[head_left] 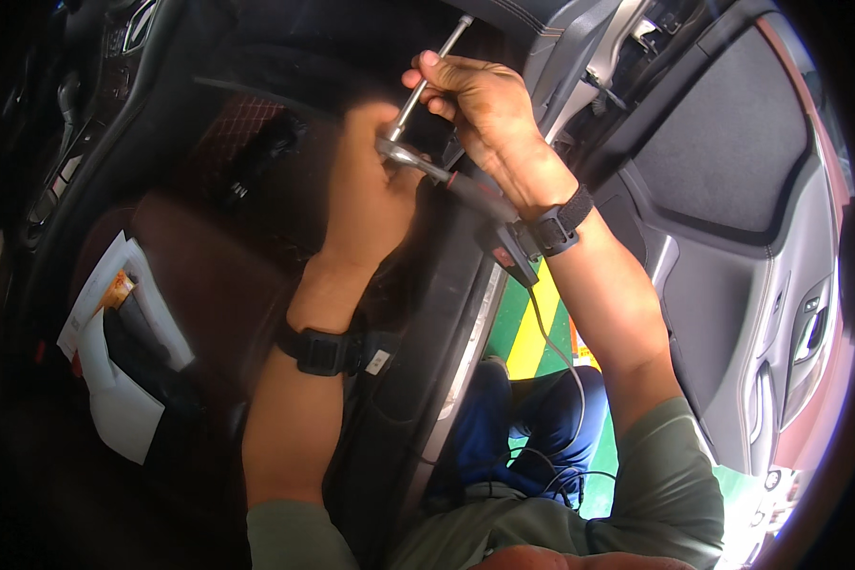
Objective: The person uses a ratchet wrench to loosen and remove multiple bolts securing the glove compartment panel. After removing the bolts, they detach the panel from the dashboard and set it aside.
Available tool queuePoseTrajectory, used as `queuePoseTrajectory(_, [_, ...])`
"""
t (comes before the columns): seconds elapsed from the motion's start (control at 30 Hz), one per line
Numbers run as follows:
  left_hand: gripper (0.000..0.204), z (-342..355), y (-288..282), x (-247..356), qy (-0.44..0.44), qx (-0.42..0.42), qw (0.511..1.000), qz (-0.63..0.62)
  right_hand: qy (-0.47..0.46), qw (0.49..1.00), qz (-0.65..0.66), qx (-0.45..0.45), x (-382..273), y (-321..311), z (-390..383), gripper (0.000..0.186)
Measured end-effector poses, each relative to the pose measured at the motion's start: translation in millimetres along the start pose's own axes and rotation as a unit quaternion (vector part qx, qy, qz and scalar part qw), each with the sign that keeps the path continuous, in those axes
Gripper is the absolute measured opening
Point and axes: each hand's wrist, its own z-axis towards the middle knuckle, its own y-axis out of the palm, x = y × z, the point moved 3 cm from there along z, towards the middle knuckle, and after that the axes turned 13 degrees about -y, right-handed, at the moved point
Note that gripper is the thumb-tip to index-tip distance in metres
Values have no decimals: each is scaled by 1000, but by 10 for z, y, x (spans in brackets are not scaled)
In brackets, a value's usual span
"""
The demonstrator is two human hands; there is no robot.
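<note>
A ratchet wrench (pixel 426 162) with a dark, red-marked handle lies across the space between my hands. Out of its head runs a long metal extension bar (pixel 452 41), slanting up to the lower edge of the dark dashboard (pixel 503 11). My left hand (pixel 372 195) is closed about the ratchet head, some of its fingers hidden behind the tool. Higher up, the fingertips of my right hand (pixel 484 103) pinch the bar. Whether the bar's far end sits on a fastener I cannot tell.
The open car door (pixel 722 256) stands to the right, beyond the door sill (pixel 465 351). White papers (pixel 123 380) and a dark object lie at left. Cables (pixel 551 342) hang near my legs over a green and yellow floor (pixel 530 332). Both wrists wear black straps.
</note>
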Motion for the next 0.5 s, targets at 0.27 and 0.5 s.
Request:
queuePoseTrajectory(0.27, [40, -42, 90, 231, -150, -18, 978, -147, 34, 999, -16, -32, 20, -116, 34, 25])
queuePoseTrajectory(0.5, [36, 71, -59, 127, -216, -18, 963, -159, 56, 994, 5, -94, 86, 16, -88, 21])
